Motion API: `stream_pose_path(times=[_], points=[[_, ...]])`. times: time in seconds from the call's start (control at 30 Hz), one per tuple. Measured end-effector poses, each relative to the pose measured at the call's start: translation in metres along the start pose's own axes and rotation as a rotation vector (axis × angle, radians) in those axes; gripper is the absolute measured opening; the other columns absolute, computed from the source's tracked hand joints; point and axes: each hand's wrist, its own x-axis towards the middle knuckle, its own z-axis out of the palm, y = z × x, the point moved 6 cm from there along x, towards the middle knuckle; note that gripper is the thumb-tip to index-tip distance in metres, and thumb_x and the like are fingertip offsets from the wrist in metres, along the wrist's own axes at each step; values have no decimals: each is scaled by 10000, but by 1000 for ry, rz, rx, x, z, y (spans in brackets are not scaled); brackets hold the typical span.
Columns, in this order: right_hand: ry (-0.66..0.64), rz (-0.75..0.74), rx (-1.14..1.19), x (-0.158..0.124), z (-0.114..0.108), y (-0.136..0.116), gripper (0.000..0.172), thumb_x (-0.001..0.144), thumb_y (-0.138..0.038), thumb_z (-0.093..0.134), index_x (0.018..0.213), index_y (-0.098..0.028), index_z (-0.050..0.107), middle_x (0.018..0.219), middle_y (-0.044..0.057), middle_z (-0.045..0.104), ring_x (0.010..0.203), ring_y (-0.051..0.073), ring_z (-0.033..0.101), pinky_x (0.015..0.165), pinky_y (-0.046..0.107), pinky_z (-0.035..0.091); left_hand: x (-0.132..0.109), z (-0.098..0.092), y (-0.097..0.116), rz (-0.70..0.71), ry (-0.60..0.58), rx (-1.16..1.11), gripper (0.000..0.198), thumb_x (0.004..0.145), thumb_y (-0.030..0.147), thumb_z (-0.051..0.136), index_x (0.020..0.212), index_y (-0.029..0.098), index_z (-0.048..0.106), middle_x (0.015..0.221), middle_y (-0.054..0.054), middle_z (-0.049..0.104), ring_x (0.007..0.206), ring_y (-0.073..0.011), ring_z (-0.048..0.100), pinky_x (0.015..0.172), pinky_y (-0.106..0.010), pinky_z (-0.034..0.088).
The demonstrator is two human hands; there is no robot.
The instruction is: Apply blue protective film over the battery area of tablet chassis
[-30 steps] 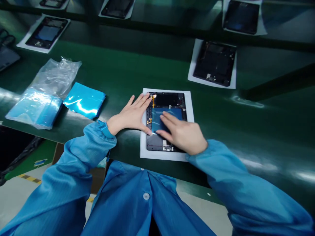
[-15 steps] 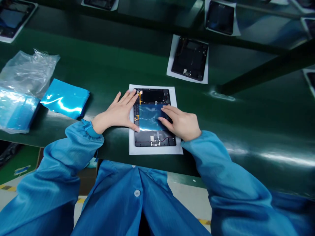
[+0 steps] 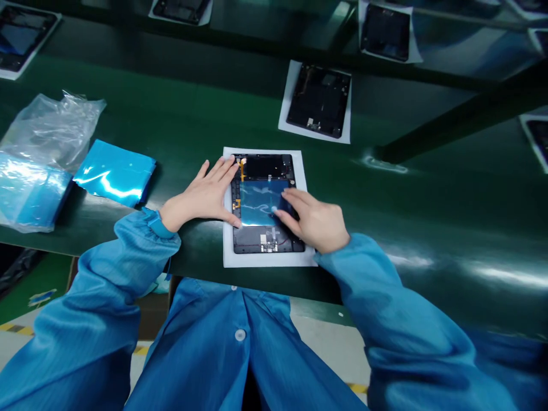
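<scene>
An opened tablet (image 3: 252, 241) with bare internal parts lies on a white sheet (image 3: 305, 260) in front of me. A shiny blue film (image 3: 259, 212) covers its middle section, with wavy glints across it. My left hand (image 3: 208, 193) is spread open along the tablet's left edge, fingertips at the upper corner and thumb near the film's lower left corner. My right hand (image 3: 319, 221) lies over the tablet's right side. Its fingers are bent, and the thumb and fingertips touch the film with a gap between them.
On the left lie a stack of blue film sheets (image 3: 115, 171) and a clear plastic bag (image 3: 51, 128) with more blue sheets (image 3: 32, 188). Another opened tablet (image 3: 319, 103) sits on white paper farther back. A dark slanting post (image 3: 449, 117) rises at the right.
My right hand's fingertips have shifted slightly over the film. The tablet farther back has slid a little to the left. My left hand stays where it was.
</scene>
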Motion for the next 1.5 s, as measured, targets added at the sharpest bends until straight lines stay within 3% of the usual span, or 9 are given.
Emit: stream_pose_path(times=[0.13,0.33,0.47,0.53,0.63,0.77,1.2,1.37,1.5], points=[[-21,46,19,13,6,2,558,1089,-552,494,1341,-129,755,1390,149,755,995,274,791,746,363,575,0,-1,-2,2,39,-1,1549,662,981,672,1742,56,57,1822,-238,28,1710,-425,0,1372,-577,-55],[202,-59,227,-36,1,-1,345,1047,-416,627,859,-207,826,918,53,839,767,163,757,719,276,554,-2,-8,6,-27,30,51,1497,671,920,745,1742,80,123,1812,-262,100,1699,-450,87,1362,-644,35],[357,57,155,-34,-3,14,459,1091,-284,467,756,-204,770,760,68,770,706,184,723,675,299,569,15,-27,27,-51,221,141,940,925,729,684,1614,130,461,1728,-218,394,1628,-423,319,1344,-629,187],[416,117,115,-25,-7,18,412,1089,-281,454,865,-212,794,838,85,781,774,222,740,711,341,607,32,-36,35,-75,317,171,571,1074,500,567,1497,117,576,1619,-204,534,1534,-368,471,1312,-574,302],[431,150,75,-16,-11,15,305,1071,-314,501,1054,-266,802,992,100,801,881,281,762,759,415,657,58,-46,35,-155,394,194,366,1099,335,550,1368,107,649,1410,-180,668,1320,-308,645,1174,-537,495],[411,154,47,-14,-11,10,286,1068,-372,499,1174,-372,764,1041,86,799,882,332,756,716,498,663,74,-53,28,-167,414,192,405,1039,428,692,1358,182,651,1379,-111,667,1203,-248,686,1032,-482,614],[388,230,228,-16,11,34,478,992,-470,546,1450,-465,681,1167,157,810,976,450,778,698,576,616,59,-68,38,-167,391,151,355,1052,417,674,1336,204,666,1366,-107,675,1169,-227,695,1003,-437,626],[220,286,509,-17,3,31,435,1050,-600,462,1168,-361,806,864,67,807,622,306,726,563,452,608,29,-97,45,-172,528,150,296,1100,405,578,1260,177,677,1211,-93,719,1098,-222,699,983,-432,607],[114,298,702,-11,-5,23,474,1056,-592,489,816,-276,748,714,6,728,665,265,715,578,369,588,15,-111,33,-219,652,136,372,1152,318,323,1126,197,674,1062,-117,741,1051,-284,661,927,-448,539]])
